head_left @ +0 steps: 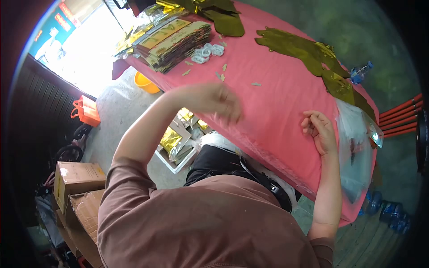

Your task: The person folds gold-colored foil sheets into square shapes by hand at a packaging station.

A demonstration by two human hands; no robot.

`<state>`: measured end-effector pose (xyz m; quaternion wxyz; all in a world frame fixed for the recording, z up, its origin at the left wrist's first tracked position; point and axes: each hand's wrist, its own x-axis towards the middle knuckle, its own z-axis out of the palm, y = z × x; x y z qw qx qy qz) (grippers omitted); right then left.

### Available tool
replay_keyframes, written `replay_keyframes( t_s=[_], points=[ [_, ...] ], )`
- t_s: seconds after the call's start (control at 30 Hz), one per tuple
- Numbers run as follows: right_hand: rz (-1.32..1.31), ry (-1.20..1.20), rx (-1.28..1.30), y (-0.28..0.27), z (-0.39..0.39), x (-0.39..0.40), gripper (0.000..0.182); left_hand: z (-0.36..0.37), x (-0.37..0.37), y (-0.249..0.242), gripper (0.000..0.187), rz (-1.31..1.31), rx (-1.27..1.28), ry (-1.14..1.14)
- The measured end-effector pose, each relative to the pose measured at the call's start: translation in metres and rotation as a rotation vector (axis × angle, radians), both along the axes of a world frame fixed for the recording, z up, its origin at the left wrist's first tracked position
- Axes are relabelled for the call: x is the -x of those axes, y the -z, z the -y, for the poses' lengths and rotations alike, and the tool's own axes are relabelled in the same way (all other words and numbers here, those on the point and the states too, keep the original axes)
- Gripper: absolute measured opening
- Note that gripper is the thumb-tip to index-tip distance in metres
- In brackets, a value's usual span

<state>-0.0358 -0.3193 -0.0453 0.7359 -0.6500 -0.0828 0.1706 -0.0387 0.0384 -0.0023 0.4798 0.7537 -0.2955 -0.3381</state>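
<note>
My left hand [214,102] hangs over the near edge of the pink-covered table [268,96], blurred by motion, so its fingers are hard to read. On the right, my right hand [319,129] is raised above the pink cloth, its fingers loosely curled and apart, with nothing visible between them. Beyond my left hand lie a thick stack of printed paper pieces [183,42], some white rings [208,52] and several small scraps. Gold-green foil sheets [292,47] spread along the far side. Clear plastic [353,147] covers the table's right end.
A white crate [176,166] with gold packets stands on the floor below the table's near edge. Cardboard boxes [80,178], an orange bag [87,110] and a yellow bucket [145,83] are at the left. A plastic bottle [361,73] lies by the far right edge.
</note>
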Motion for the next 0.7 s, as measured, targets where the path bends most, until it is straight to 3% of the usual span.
replay_keyframes(
  t_s=[0.1, 0.17, 0.23, 0.27, 0.33, 0.43, 0.6, 0.7],
  points=[
    [0.008, -0.002, -0.008, 0.002, 0.002, -0.001, 0.021, 0.012, -0.076, 0.000, 0.020, 0.578, -0.247, -0.350],
    [0.017, 0.003, -0.015, 0.002, 0.003, -0.002, 0.021, 0.003, -0.140, 0.028, 0.021, 1.061, -0.531, -0.496],
    [-0.011, 0.011, 0.006, 0.001, 0.003, -0.001, 0.021, -0.007, -0.187, 0.053, 0.021, 1.338, -0.693, -0.594],
    [0.002, 0.025, 0.004, 0.001, 0.004, -0.001, 0.021, -0.012, -0.204, 0.061, 0.021, 1.354, -0.682, -0.586],
    [-0.022, 0.014, 0.000, 0.001, 0.004, -0.001, 0.021, -0.017, -0.226, 0.067, 0.020, 1.338, -0.957, -0.593],
    [-0.049, 0.030, 0.000, 0.001, 0.004, -0.001, 0.020, -0.015, -0.234, 0.064, 0.021, 1.225, -0.973, -0.573],
    [-0.059, 0.038, 0.022, 0.002, -0.001, -0.001, 0.019, -0.011, -0.237, 0.049, 0.015, 1.127, -0.937, -0.652],
    [-0.041, 0.044, 0.159, 0.002, -0.009, -0.006, 0.018, -0.011, -0.239, 0.040, 0.018, 0.962, -0.718, -0.816]
  ],
)
